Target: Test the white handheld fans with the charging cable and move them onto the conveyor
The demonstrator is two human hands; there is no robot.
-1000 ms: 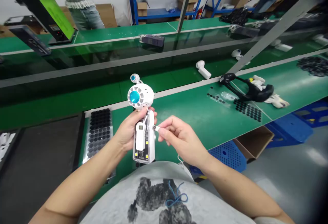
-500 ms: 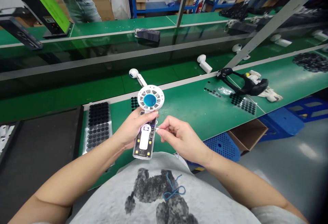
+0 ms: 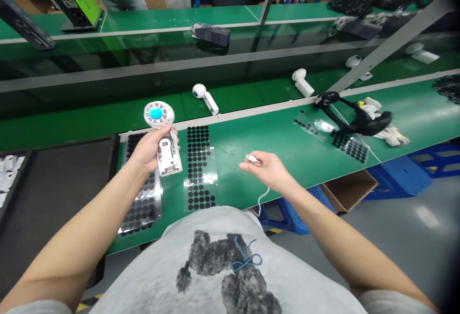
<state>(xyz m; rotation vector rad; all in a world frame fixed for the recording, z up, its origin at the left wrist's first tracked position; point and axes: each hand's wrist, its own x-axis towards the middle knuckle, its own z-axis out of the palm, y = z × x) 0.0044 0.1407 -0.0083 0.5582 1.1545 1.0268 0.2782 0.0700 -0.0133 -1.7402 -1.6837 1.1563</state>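
My left hand (image 3: 148, 148) is closed around a handheld fan (image 3: 170, 156) with a clear-fronted handle and a round white head with a blue centre. It is held over the left part of the green bench, tilted up and away from me. In my right hand (image 3: 268, 169) a white USB cable (image 3: 252, 159) is pinched by its plug, apart from the fan. Its cord hangs down past the bench's front edge. Between and below my hands lie clear sheets of black round stickers (image 3: 197, 175), with more sheets (image 3: 149, 203) under my left forearm.
Several white fans, one of them nearest me (image 3: 206, 99), lie on the sunken green belt beyond the bench (image 3: 237, 136). A black headband-like strap (image 3: 354, 115) and white gloves (image 3: 393, 135) rest to the right. A dark tray (image 3: 53, 208) stands left; an open carton (image 3: 350, 189) sits below.
The fan has moved left and away from my right hand, and the plug is now apart from it. My right hand has shifted right with the cable. The fan's handle lights are off.
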